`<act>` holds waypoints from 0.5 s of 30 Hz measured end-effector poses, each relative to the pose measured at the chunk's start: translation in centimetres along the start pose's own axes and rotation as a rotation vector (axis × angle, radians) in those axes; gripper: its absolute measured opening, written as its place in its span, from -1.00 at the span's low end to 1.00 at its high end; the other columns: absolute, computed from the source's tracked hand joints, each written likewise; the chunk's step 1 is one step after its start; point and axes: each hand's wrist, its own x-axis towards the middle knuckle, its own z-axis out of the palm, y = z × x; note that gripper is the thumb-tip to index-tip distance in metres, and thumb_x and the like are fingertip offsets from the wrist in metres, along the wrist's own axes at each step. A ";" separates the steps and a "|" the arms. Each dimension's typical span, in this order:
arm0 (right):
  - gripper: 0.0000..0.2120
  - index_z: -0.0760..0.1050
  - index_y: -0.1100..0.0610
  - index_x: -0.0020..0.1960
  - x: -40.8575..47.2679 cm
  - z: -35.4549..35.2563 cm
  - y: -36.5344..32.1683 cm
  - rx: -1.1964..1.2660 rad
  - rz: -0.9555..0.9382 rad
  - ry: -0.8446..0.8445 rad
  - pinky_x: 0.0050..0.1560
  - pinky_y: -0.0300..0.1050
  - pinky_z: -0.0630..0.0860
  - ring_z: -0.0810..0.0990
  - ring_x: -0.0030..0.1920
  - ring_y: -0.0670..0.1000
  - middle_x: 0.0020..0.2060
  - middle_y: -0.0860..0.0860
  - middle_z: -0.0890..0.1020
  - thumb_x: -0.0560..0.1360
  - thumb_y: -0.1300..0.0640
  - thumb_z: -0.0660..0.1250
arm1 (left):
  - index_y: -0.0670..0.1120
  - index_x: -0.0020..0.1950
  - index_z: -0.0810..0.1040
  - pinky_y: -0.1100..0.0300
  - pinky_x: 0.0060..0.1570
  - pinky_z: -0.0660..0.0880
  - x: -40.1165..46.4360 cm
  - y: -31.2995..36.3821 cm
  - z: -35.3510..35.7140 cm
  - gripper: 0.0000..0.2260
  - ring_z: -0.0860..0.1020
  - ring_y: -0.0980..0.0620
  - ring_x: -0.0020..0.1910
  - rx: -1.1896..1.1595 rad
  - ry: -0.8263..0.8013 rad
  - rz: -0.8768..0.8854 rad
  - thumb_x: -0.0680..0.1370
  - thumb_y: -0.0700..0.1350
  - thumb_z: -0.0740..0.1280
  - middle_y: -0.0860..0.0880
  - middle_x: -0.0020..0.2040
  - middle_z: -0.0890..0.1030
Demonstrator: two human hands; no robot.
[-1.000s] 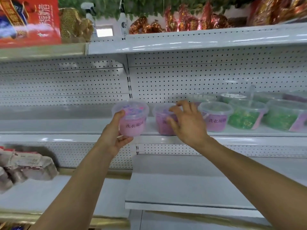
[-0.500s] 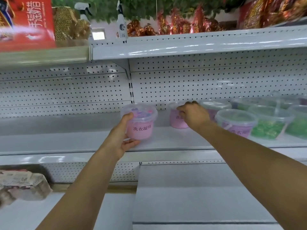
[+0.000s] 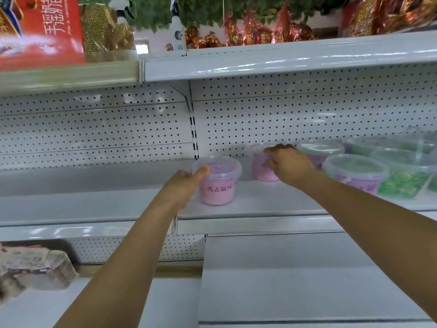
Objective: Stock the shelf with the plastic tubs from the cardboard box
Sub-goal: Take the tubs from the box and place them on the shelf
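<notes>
Two pink plastic tubs with clear lids stand on the white middle shelf (image 3: 248, 204). My left hand (image 3: 183, 185) grips the front pink tub (image 3: 218, 183) by its left side, and the tub rests on the shelf. Further back, my right hand (image 3: 287, 162) is closed over the rim of the rear pink tub (image 3: 260, 166), close to the pegboard back. To the right stands a row of purple tubs (image 3: 354, 172) and green tubs (image 3: 402, 178). The cardboard box is out of view.
The upper shelf (image 3: 283, 58) hangs close above, carrying a red carton (image 3: 42, 29), a spray bottle (image 3: 178, 24) and foil-wrapped goods. The middle shelf's left half is bare. A wrapped package (image 3: 33, 266) lies at the lower left, and a lower white shelf (image 3: 295, 280) juts out below.
Both hands have pushed their pink tubs deeper onto the shelf; the left tub now rests on the shelf surface and the right one sits near the back panel.
</notes>
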 end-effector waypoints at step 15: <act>-0.60 0.39 0.00 0.40 -0.6 2.5 0.2 0.125 0.100 0.136 0.14 0.08 0.50 0.24 0.41 0.13 0.35 0.04 0.43 0.58 0.18 0.14 | 0.06 0.34 0.49 0.18 0.14 0.34 6.8 1.5 4.6 -0.55 0.42 -0.05 0.22 0.563 0.279 0.847 0.45 -0.09 0.44 0.03 0.26 0.55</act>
